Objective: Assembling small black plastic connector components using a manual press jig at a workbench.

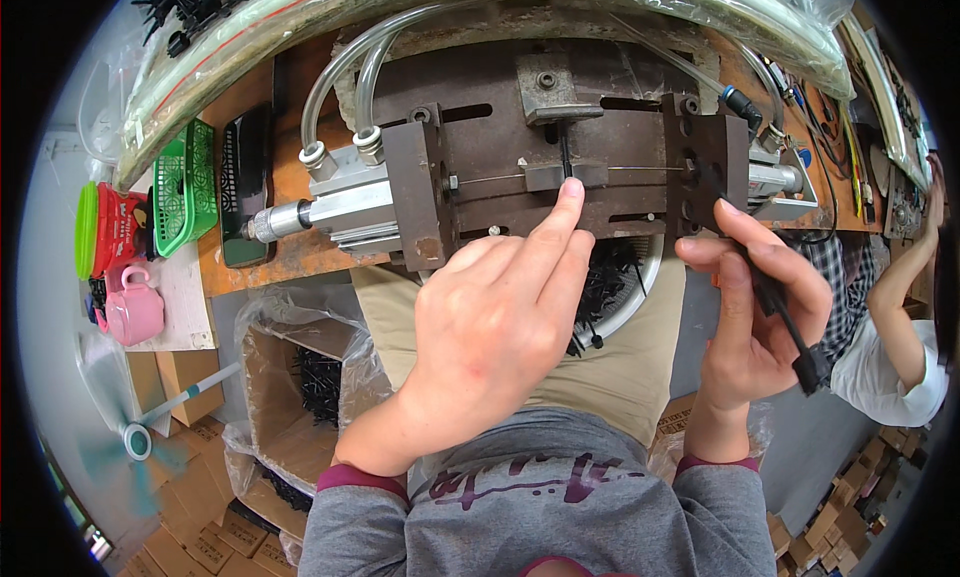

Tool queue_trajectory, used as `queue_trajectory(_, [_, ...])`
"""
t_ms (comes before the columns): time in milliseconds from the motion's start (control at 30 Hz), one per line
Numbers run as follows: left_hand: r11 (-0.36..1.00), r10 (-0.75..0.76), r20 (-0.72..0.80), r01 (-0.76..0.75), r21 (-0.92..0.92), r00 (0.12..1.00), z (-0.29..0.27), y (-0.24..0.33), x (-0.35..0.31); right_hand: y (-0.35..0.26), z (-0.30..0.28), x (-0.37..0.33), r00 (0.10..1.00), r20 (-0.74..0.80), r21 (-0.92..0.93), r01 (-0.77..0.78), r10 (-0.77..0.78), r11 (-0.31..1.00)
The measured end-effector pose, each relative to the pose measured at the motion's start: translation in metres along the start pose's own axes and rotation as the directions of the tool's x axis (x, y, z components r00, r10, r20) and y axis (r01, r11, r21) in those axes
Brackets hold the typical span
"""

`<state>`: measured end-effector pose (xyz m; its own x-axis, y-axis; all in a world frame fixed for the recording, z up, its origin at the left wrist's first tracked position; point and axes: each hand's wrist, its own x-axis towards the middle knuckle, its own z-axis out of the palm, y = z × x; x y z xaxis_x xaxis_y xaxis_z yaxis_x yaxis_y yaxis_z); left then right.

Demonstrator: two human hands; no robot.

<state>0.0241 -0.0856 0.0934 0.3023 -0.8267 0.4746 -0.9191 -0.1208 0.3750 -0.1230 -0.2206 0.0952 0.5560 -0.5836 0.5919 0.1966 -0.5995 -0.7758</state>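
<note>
A dark metal fixture (490, 87) is mounted at the table's edge in front of me. In its middle, a thin black stick (566, 153) stands in a small grey metal block (543, 178) below a bolted bracket. My left hand (500, 317) reaches over the fixture, its stretched index fingertip at the near end of that stick. The other fingers of this hand are partly bent and grip nothing. To the right, my right hand (765, 322) is closed around slim black plastic sticks (790, 329), one with a wider end; how many it holds is hidden.
Pneumatic cylinders (350, 202) with clear hoses flank the fixture. A round white basket (640, 292) of black pieces rests at my lap. Below left stands a plastic-lined carton (275, 372); a fan (135, 440) is beside it. Another person's arm (905, 297) shows at right.
</note>
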Motion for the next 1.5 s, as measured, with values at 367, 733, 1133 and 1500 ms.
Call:
queue_trajectory(367, [0.609,-0.053,0.087,0.101,-0.787,0.995,-0.023,0.016,-0.002,0.001,0.000,0.005,0.900,0.299,-0.511,0.432,-0.318,0.743])
queue_trajectory(733, [0.972,-0.083,-0.042,0.072,-0.225,0.996,-0.003,0.009,-0.012,0.009,0.001,0.009,0.953,0.139,-0.427,0.303,-0.269,0.852])
queue_trajectory(1133, [0.997,0.015,0.112,-0.023,0.069,0.994,-0.005,0.003,0.004,-0.003,-0.006,0.009,0.999,0.035,0.006,0.009,-0.009,1.000])
queue_trajectory(1500, [0.985,0.167,-0.220,-0.170,0.006,0.961,-0.051,-0.020,0.069,-0.010,-0.007,0.008,0.954,0.275,-0.280,0.195,-0.116,0.940])
